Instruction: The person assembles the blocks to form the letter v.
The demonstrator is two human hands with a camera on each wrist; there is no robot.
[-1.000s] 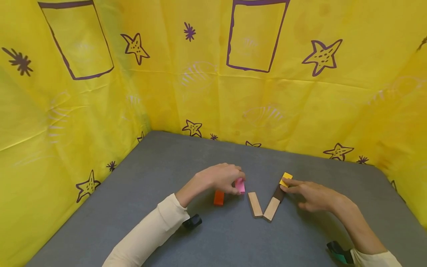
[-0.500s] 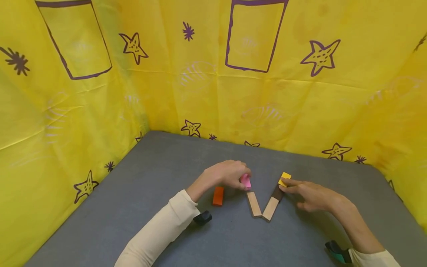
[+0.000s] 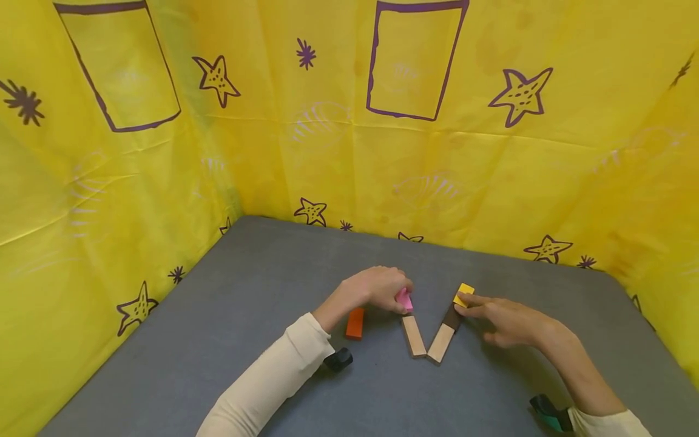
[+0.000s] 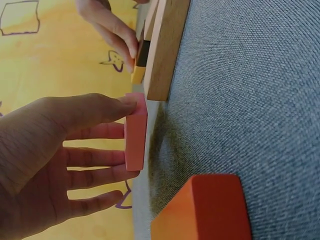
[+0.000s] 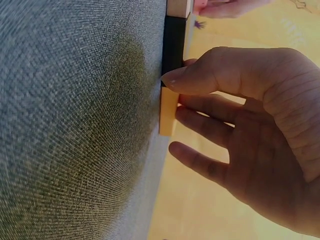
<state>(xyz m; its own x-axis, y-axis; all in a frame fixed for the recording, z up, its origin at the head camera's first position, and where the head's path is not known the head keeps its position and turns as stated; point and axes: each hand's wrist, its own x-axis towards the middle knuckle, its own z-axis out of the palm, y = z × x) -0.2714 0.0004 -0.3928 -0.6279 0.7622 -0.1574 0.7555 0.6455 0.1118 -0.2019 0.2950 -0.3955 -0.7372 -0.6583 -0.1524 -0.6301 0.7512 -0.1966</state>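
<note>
My left hand (image 3: 379, 288) pinches a pink block (image 4: 136, 137) between thumb and fingers. The block is at the far end of a pale wooden block (image 3: 414, 337), with a narrow gap showing in the left wrist view. This wooden block meets a second pale wooden block (image 3: 440, 344) at their near ends, forming a V. A dark brown block (image 3: 451, 317) and a yellow block (image 3: 464, 294) continue the right leg in line. My right hand (image 3: 508, 320) rests fairly straight fingers on the yellow block, its thumb by the joint with the brown one.
An orange block (image 3: 354, 324) lies on the grey table surface (image 3: 295, 261) left of the V, just below my left wrist. A yellow cloth (image 3: 273, 152) with dark drawings stands along the table's back and left side. Dark wrist devices sit under both arms.
My left hand has carried the pink block rightward to the far end of the left wooden block, then slightly nearer to it. My right hand keeps its place on the yellow block.
</note>
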